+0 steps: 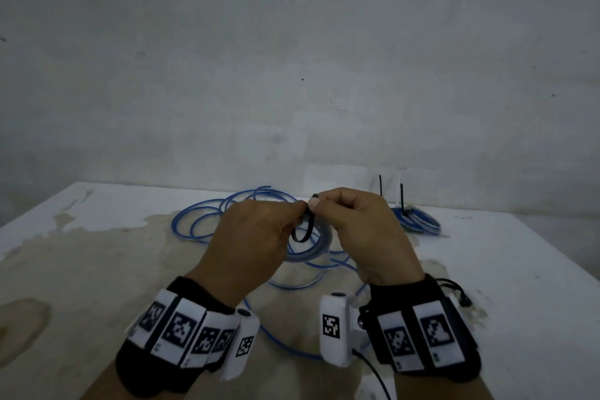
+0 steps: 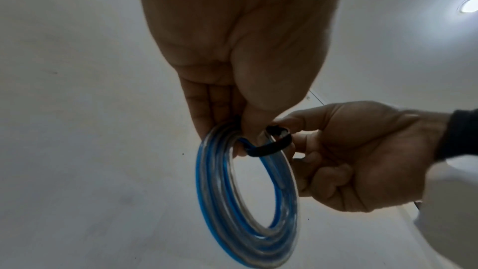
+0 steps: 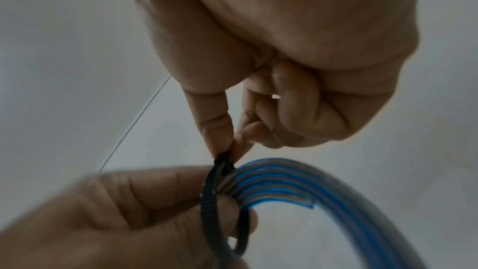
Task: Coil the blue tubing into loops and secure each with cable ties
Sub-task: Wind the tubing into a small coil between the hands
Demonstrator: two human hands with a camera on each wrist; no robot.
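A white table [image 1: 487,269] stands against a bare grey-white wall [image 1: 292,58]; much of the tabletop nearer the person is covered by a wide tan stain [image 1: 113,269], and a darker patch [image 1: 22,318] lies at the near left edge. The left-wrist view also catches a pale ceiling with a round lamp [image 2: 469,5]. Above the middle of the table, the left hand [image 1: 256,234] holds a small coil [image 2: 248,201] of blue tubing upright, thumb and fingers pinching its top. A black cable tie [image 2: 269,146] loops around the coil's strands there. The right hand [image 1: 360,227] pinches the top of that tie between thumb and forefinger, its other fingers curled in. Below the hands, loose blue tubing [image 1: 207,217] sprawls in wide curves over the stain and trails toward the near edge. Farther back on the right, just by the wall, lie finished coils [image 1: 418,221], with two black tie tails [image 1: 401,198] standing upright from them. Both wrists wear black bands with printed square markers [image 1: 181,328].
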